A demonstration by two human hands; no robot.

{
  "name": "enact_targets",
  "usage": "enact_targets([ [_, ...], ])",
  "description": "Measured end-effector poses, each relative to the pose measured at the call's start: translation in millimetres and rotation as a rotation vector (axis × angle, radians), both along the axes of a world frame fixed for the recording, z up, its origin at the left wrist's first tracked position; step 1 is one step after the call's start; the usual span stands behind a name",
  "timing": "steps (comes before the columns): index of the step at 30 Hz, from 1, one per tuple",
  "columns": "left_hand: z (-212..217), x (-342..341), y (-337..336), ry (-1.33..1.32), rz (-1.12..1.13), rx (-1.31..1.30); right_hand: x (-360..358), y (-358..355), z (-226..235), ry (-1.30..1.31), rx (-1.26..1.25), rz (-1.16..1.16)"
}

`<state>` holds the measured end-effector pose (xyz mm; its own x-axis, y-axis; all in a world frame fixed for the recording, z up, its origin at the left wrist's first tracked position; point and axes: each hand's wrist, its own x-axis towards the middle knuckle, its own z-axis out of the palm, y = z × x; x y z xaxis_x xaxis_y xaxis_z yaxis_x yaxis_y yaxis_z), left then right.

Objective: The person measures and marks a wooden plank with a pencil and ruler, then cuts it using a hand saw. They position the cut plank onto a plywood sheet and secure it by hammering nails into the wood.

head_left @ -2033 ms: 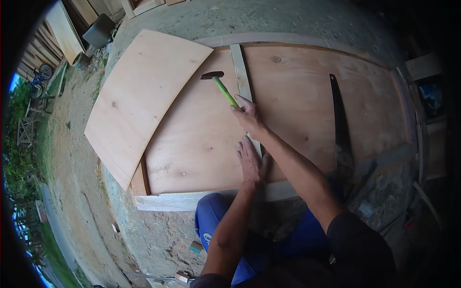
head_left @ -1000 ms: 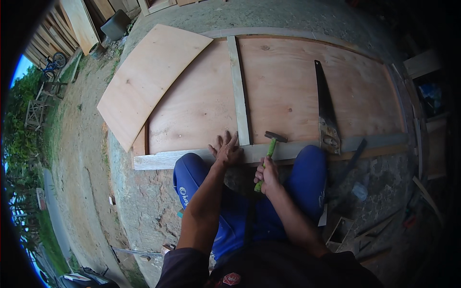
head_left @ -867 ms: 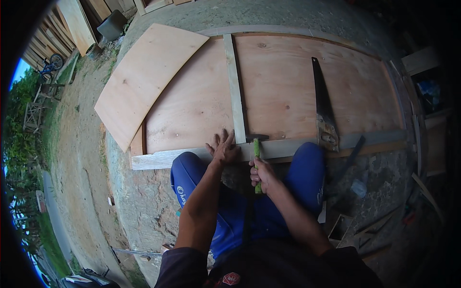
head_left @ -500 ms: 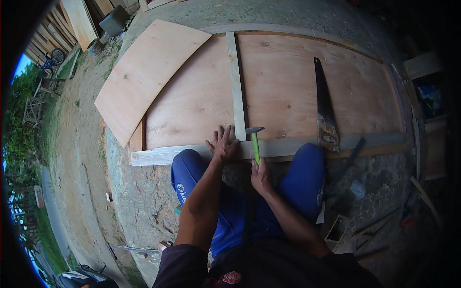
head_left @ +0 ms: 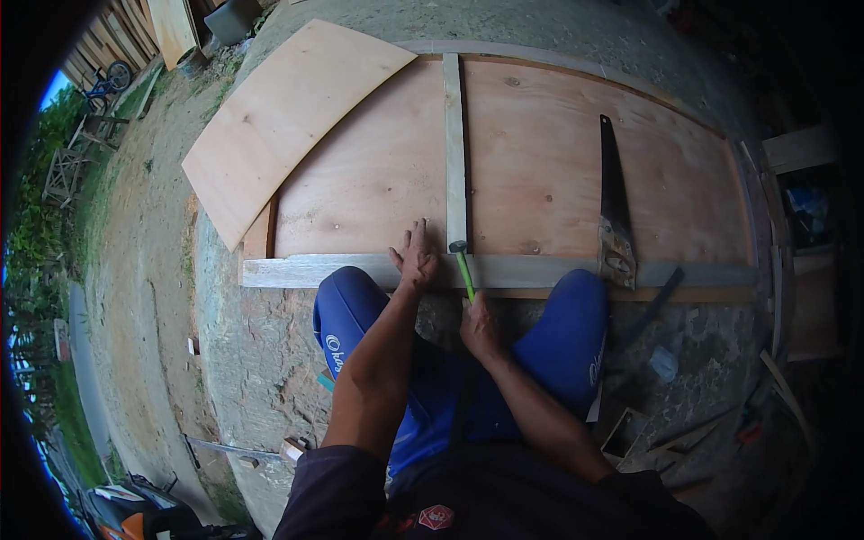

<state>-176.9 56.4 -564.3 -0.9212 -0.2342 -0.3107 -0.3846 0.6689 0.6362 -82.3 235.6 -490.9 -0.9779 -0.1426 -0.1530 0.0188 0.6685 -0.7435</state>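
My right hand (head_left: pixel 480 326) grips a hammer with a green handle (head_left: pixel 464 270); its metal head rests on the grey wooden batten (head_left: pixel 315 270) at the joint with an upright batten (head_left: pixel 454 144). My left hand (head_left: pixel 417 259) lies flat, fingers spread, on the same batten just left of the hammer head. Both battens lie on a large plywood sheet (head_left: pixel 540 171). I sit with my knees in blue trousers against the sheet's near edge.
A handsaw (head_left: pixel 612 202) lies on the plywood to the right. A second, curved plywood sheet (head_left: pixel 279 117) overlaps the far left corner. Wood offcuts and a small box (head_left: pixel 621 432) lie on the concrete at the right. Bare dirt and stacked planks lie to the left.
The hammer came back from the far end of the upright batten to the near joint. My left hand stayed pressed on the near batten while the hammer rose and came down there.
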Motion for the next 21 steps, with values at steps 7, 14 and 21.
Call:
enact_targets([
  [7,17.2,-1.1,10.1,-0.064,-0.057,-0.056,4.8,5.2,-13.6,0.037,0.007,-0.081],
  [14,30.5,-1.1,11.8,-0.09,-0.032,-0.066,3.7,2.8,-19.0,0.061,-0.007,-0.113],
  [21,67.3,5.6,32.7,-0.136,0.125,-0.177,-38.8,8.7,18.1,0.114,-0.011,-0.029],
])
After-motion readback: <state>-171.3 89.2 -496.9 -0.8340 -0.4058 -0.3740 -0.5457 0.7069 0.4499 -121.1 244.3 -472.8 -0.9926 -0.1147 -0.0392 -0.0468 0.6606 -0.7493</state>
